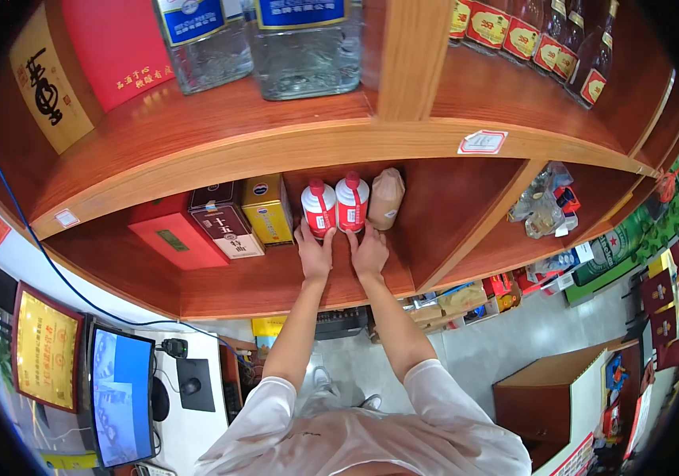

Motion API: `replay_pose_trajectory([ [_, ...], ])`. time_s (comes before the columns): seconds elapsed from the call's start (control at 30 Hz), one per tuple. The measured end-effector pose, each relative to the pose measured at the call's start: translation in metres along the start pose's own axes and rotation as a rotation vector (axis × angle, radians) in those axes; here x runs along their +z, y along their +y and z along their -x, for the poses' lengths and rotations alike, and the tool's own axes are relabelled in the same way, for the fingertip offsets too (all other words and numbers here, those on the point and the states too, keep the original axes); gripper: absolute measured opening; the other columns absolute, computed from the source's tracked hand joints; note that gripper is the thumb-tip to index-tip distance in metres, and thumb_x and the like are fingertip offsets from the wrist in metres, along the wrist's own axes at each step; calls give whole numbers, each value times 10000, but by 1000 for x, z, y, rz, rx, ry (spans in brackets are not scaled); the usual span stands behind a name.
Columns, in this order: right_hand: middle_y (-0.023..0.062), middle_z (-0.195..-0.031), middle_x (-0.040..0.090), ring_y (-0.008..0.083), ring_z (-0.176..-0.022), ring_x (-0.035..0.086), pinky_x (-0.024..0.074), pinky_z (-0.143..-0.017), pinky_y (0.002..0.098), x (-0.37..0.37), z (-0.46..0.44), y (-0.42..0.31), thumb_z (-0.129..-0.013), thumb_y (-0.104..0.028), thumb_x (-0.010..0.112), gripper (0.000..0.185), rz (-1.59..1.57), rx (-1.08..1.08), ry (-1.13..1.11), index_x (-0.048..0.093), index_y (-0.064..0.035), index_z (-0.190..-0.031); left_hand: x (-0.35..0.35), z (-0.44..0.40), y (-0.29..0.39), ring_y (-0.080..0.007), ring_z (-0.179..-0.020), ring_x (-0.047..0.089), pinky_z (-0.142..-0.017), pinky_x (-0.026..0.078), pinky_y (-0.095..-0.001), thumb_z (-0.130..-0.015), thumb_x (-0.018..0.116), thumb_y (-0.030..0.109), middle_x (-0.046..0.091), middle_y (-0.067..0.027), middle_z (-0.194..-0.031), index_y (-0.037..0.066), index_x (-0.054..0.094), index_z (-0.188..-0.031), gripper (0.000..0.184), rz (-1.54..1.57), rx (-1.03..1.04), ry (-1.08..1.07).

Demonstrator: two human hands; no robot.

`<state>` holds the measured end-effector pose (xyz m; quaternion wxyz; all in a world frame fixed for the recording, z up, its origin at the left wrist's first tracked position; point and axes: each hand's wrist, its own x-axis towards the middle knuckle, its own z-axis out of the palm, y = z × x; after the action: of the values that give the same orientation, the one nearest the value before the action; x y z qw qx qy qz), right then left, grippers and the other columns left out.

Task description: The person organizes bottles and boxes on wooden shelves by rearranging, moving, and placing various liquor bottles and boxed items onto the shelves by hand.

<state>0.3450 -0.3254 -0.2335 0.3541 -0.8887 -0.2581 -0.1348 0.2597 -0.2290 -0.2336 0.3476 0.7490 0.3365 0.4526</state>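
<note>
Two white bottles with red caps and red labels stand side by side on the lower shelf. My left hand closes its fingers round the lower part of the left bottle. Round the base of the right bottle are the fingers of my right hand. Some fingertips are hidden against the bottles. Just right of them stands a bottle wrapped in brown paper. On the left, a yellow box stands close by, with a dark and white box and a red box beyond it.
The wooden upper shelf overhangs the bottles, with large clear bottles on it. A divider bounds the compartment on the right. Lower left are a monitor, a mouse and a blue cable.
</note>
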Motion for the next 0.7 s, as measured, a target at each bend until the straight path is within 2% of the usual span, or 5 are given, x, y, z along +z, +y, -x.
replay_pose_trajectory([
  [0.1,164,-1111,718,390,-1043,655,543,-871,487,3,1,3,-936,-475,683,551,-1,-9,10,615,-70,-1302,-2,-1,5,-524,-1238,524,-1025,481,-521,-923,744,398,440,-323,-1412,-4,351,-1514,816,-34,-25,-22],
  [0.3,157,-1090,723,381,-1029,661,546,-846,493,0,-1,1,-931,-473,692,544,-10,-10,7,619,-71,-1288,-1,-5,8,-534,-1226,549,-992,507,-538,-948,702,427,412,-322,-1459,11,331,-1529,805,-70,-49,-39],
  [0.4,160,-1084,723,375,-1022,667,545,-840,498,-1,1,1,-930,-478,692,546,-30,-8,-1,617,-73,-1289,-2,-4,11,-530,-1241,538,-1006,500,-535,-935,724,415,417,-318,-1458,9,334,-1525,815,-52,-81,-49],
  [0.57,181,-1071,717,378,-999,678,545,-827,503,-2,-2,0,-923,-489,695,557,-44,14,-5,618,-74,-1286,0,-5,2,-525,-1264,521,-1029,485,-531,-915,754,385,415,-309,-1468,13,346,-1515,815,-10,-10,-20],
  [0.7,144,-925,722,346,-943,693,552,-805,484,1,0,1,-896,-460,724,568,-45,30,13,611,-73,-1296,-1,-5,2,-519,-1280,510,-1041,478,-530,-906,766,369,415,-309,-1466,17,353,-1513,814,18,-25,-29],
])
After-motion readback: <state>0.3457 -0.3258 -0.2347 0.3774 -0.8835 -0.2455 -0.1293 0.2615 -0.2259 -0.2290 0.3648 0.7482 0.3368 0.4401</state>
